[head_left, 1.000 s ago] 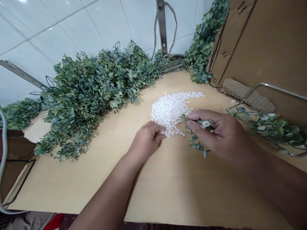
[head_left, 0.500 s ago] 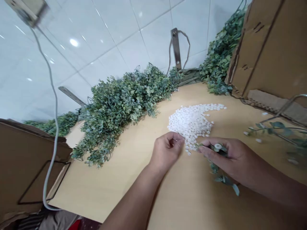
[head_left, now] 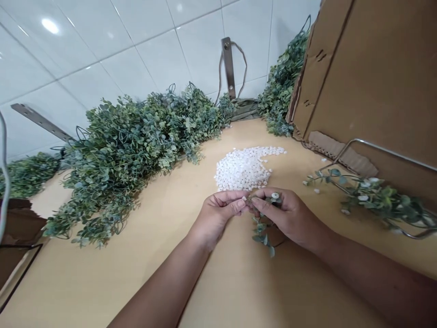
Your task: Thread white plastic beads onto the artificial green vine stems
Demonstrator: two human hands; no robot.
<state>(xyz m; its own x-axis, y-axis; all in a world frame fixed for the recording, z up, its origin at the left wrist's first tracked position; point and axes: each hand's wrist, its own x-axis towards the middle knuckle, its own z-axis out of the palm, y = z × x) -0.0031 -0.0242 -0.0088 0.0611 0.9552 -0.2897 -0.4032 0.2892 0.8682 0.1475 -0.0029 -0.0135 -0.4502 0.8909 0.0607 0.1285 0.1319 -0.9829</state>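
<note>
A heap of small white pieces (head_left: pixel 241 168) lies on the light wooden table (head_left: pixel 164 228). Just in front of it, my left hand (head_left: pixel 218 212) pinches one small white piece between thumb and forefinger. My right hand (head_left: pixel 282 212) is closed on a green leafy sprig (head_left: pixel 261 237), whose leaves hang below the palm. A white piece (head_left: pixel 275 195) sits on the sprig above my right fingers. The fingertips of both hands meet at the sprig's tip.
Green foliage bunches (head_left: pixel 136 141) line the tiled wall (head_left: pixel 153 59). A cardboard box (head_left: pixel 372 77) stands at the right, with a metal wire rack (head_left: pixel 392 156) and another leafy sprig (head_left: pixel 385 198) before it. A metal strip (head_left: pixel 228 68) leans on the wall.
My left hand has come up to the sprig's tip in my right hand, now with a white piece showing in its fingers. The whole view has shifted to the right.
</note>
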